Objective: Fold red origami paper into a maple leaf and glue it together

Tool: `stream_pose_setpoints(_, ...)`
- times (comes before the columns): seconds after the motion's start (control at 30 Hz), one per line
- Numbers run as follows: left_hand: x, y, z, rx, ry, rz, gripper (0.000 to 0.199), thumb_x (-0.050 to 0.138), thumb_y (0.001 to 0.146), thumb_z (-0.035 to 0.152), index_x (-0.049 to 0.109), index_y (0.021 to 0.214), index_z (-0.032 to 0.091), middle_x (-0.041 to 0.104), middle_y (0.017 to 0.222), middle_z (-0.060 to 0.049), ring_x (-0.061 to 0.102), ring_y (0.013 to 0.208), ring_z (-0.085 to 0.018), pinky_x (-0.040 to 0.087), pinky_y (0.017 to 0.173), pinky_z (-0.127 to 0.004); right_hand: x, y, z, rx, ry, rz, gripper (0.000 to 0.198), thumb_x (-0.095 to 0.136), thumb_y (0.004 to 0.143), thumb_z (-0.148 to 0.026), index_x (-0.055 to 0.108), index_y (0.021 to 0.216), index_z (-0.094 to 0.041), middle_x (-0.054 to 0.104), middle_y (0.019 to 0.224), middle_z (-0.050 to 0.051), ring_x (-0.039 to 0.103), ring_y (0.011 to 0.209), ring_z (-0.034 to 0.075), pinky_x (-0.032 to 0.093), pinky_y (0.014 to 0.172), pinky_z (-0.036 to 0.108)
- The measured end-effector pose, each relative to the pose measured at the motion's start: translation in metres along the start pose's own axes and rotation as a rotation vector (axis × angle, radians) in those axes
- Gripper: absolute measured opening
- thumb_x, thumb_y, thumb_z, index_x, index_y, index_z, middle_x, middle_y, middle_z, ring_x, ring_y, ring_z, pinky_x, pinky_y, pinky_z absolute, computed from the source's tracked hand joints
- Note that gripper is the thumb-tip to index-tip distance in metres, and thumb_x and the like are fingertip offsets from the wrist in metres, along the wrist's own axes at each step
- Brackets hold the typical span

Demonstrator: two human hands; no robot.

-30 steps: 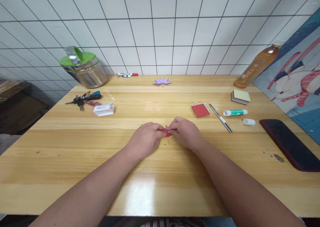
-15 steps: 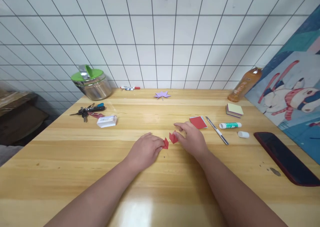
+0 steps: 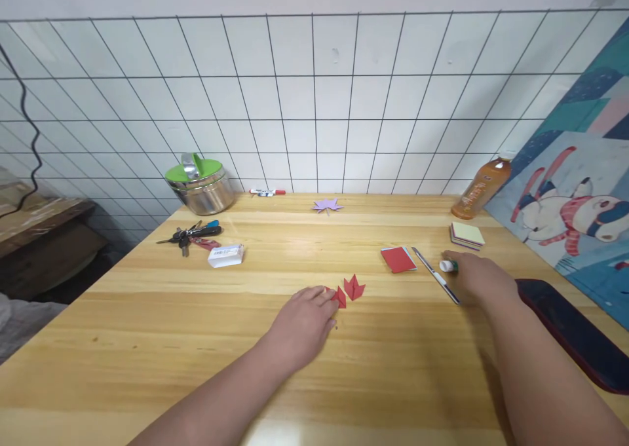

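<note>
My left hand (image 3: 307, 321) lies on the wooden table with its fingers stretched out, the tips on a small red folded paper piece (image 3: 340, 297). Part of that piece is hidden beneath them. Just beyond it sits a second red folded paper piece (image 3: 354, 288), pointed like a leaf and untouched. On the right, my right hand (image 3: 484, 278) is closed over a glue stick (image 3: 448, 266); only its white end and a bit of green show. A craft knife (image 3: 436, 276) lies just left of that hand, beside a stack of red and light blue paper squares (image 3: 398, 260).
A purple paper leaf (image 3: 327, 205) and a marker (image 3: 267, 192) lie near the tiled wall. To the left are a steel pot (image 3: 206, 196), keys (image 3: 189, 236) and a small white box (image 3: 226, 255). Rightward stand a bottle (image 3: 481, 189), sticky notes (image 3: 466, 234) and a phone (image 3: 574, 334).
My right hand has let go of one red paper piece and moved right onto the glue stick. My left hand stays at the other red piece. The view has tilted up.
</note>
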State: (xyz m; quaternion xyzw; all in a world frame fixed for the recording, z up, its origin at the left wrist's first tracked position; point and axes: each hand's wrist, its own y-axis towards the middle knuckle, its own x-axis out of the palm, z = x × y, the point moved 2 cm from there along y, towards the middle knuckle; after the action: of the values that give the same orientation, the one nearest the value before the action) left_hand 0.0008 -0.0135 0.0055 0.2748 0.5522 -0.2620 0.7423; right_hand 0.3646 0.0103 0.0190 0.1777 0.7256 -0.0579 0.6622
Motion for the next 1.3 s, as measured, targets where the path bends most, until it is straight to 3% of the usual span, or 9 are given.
stream_pose_setpoints(0.1, 0.006, -0.005, 0.003, -0.016, 0.025, -0.081, 0.040, 0.046, 0.089, 0.030, 0.049, 0.128, 0.021, 0.046, 0.141, -0.008, 0.038, 0.131, -0.027, 0.031, 0.105, -0.046, -0.005, 0.000, -0.001, 0.006, -0.096, -0.084, 0.030, 0.048, 0.078, -0.017, 0.068, 0.096, -0.029, 0.066, 0.096, 0.012, 0.059, 0.084, 0.028, 0.039, 0.063, 0.037)
stream_pose_setpoints(0.2, 0.011, -0.007, 0.007, 0.030, -0.011, -0.127, 0.046, 0.043, 0.091, 0.035, 0.040, 0.135, 0.023, 0.037, 0.146, -0.005, 0.030, 0.135, -0.027, 0.025, 0.108, -0.047, -0.027, -0.010, -0.023, 0.029, -0.004, 0.204, 0.027, 0.050, 0.083, -0.038, 0.065, 0.102, -0.026, 0.065, 0.094, 0.015, 0.057, 0.082, 0.027, 0.037, 0.061, 0.036)
stream_pose_setpoints(0.33, 0.011, -0.007, 0.015, 0.143, -0.051, -0.107, 0.047, 0.042, 0.091, 0.036, 0.036, 0.137, 0.026, 0.038, 0.146, -0.003, 0.027, 0.136, -0.025, 0.022, 0.110, -0.046, -0.046, -0.041, -0.074, 0.049, 0.584, 0.471, 0.034, 0.059, 0.074, -0.052, 0.057, 0.086, -0.021, 0.057, 0.065, 0.002, 0.051, 0.057, 0.017, 0.039, 0.053, 0.030)
stream_pose_setpoints(0.43, 0.007, -0.006, 0.017, 0.156, -0.043, -0.059, 0.047, 0.047, 0.089, 0.034, 0.041, 0.134, 0.025, 0.046, 0.139, -0.007, 0.036, 0.128, -0.025, 0.021, 0.110, -0.047, -0.035, -0.064, -0.113, -0.121, 0.917, 0.210, 0.026, 0.049, 0.082, -0.047, 0.052, 0.077, -0.021, 0.054, 0.057, -0.002, 0.051, 0.051, 0.014, 0.040, 0.048, 0.025)
stream_pose_setpoints(0.5, 0.006, -0.006, 0.017, 0.171, -0.047, -0.060, 0.047, 0.047, 0.089, 0.033, 0.040, 0.135, 0.026, 0.048, 0.136, -0.005, 0.036, 0.127, -0.025, 0.019, 0.111, -0.048, -0.023, -0.075, -0.130, -0.255, 0.875, 0.033, 0.024, 0.054, 0.079, -0.044, 0.055, 0.074, -0.021, 0.058, 0.058, -0.002, 0.053, 0.051, 0.013, 0.040, 0.049, 0.023)
stream_pose_setpoints(0.57, 0.006, -0.006, 0.016, 0.174, -0.045, -0.075, 0.050, 0.047, 0.089, 0.035, 0.037, 0.137, 0.027, 0.047, 0.138, -0.004, 0.032, 0.130, -0.025, 0.017, 0.111, -0.049, -0.012, -0.080, -0.138, -0.327, 0.755, -0.018, 0.025, 0.056, 0.078, -0.043, 0.057, 0.067, -0.020, 0.058, 0.054, -0.002, 0.051, 0.048, 0.012, 0.038, 0.048, 0.022)
stream_pose_setpoints(0.83, 0.007, -0.009, 0.016, 0.151, -0.038, -0.102, 0.051, 0.044, 0.090, 0.037, 0.032, 0.138, 0.027, 0.043, 0.141, -0.002, 0.030, 0.132, -0.026, 0.014, 0.111, -0.051, -0.002, -0.081, -0.144, -0.448, 0.456, 0.054, 0.032, 0.052, 0.079, -0.047, 0.052, 0.061, -0.020, 0.056, 0.050, -0.002, 0.049, 0.047, 0.012, 0.030, 0.049, 0.023)
stream_pose_setpoints(1.0, 0.006, -0.009, 0.020, 0.129, -0.025, -0.100, 0.050, 0.047, 0.088, 0.036, 0.036, 0.136, 0.025, 0.041, 0.142, -0.005, 0.032, 0.131, -0.026, 0.016, 0.111, -0.049, 0.003, -0.082, -0.144, -0.487, 0.438, 0.033, 0.032, 0.051, 0.080, -0.047, 0.053, 0.063, -0.020, 0.057, 0.053, -0.002, 0.051, 0.049, 0.012, 0.028, 0.049, 0.023)
stream_pose_setpoints(1.3, 0.011, -0.007, 0.016, 0.127, -0.048, -0.164, 0.055, 0.038, 0.092, 0.041, 0.023, 0.143, 0.025, 0.030, 0.150, -0.003, 0.021, 0.138, -0.024, 0.012, 0.112, -0.047, 0.007, -0.081, -0.145, -0.537, 0.422, 0.038, 0.032, 0.051, 0.080, -0.046, 0.052, 0.063, -0.020, 0.059, 0.054, -0.002, 0.051, 0.049, 0.012, 0.028, 0.050, 0.023)
